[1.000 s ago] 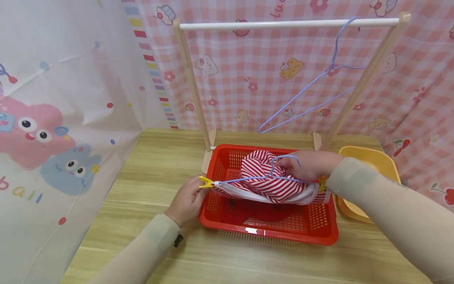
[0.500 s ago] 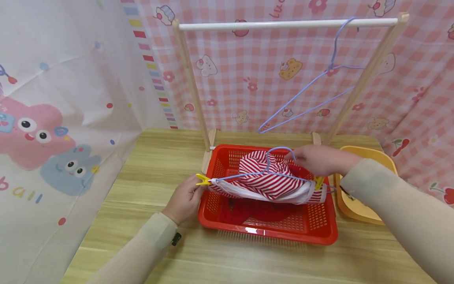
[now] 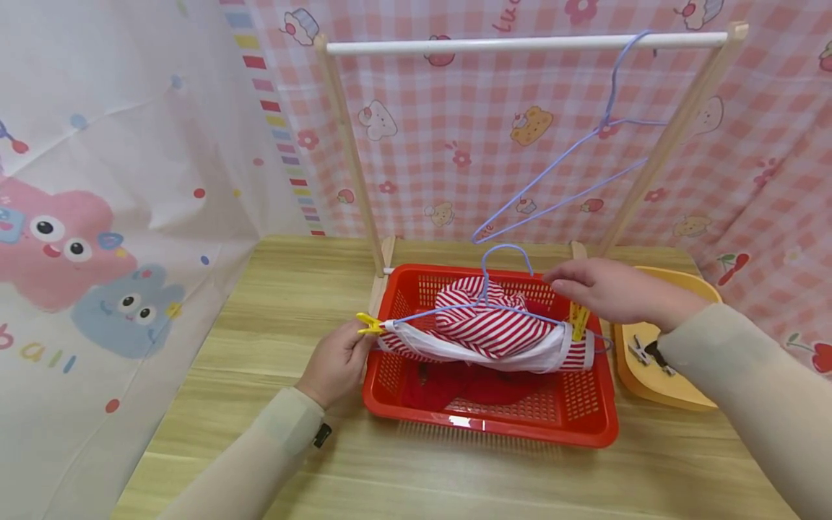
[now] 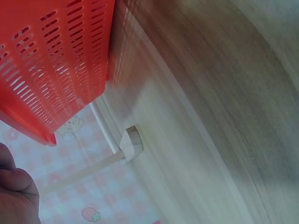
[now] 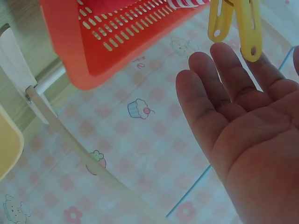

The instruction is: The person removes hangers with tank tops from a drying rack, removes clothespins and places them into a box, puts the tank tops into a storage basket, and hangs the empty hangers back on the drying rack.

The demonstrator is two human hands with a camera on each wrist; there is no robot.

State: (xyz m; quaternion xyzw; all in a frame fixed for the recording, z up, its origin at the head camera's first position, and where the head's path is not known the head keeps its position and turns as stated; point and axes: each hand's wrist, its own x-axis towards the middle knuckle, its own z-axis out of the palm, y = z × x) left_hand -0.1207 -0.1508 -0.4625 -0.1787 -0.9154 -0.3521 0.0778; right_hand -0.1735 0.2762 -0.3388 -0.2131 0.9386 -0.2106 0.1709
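Observation:
A blue hanger (image 3: pixel 416 316) lies across the red basket, carrying a red-and-white striped garment (image 3: pixel 494 332) with a white edge. One yellow clothespin (image 3: pixel 370 323) is clipped at its left end and another yellow clothespin (image 3: pixel 578 321) at its right. My left hand (image 3: pixel 334 363) pinches the hanger's left end beside the clothespin; its fingertips are partly hidden. To the right of the hanger's raised hook, my right hand (image 3: pixel 614 289) holds nothing. In the right wrist view its fingers (image 5: pixel 198 93) are extended beneath the yellow clothespin (image 5: pixel 250 30).
The red basket (image 3: pixel 494 427) also holds a red cloth (image 3: pixel 442 390). Behind it stands a wooden rack with a white bar (image 3: pixel 520 46), where a second blue hanger (image 3: pixel 552 180) hangs. A yellow tray (image 3: pixel 676 396) with metal-looking clips (image 3: pixel 640 350) sits at the right.
My right hand has come out of the striped garment and moved right and back, its fingers straightening. The hanger's hook has tipped up and back. My left hand has barely moved.

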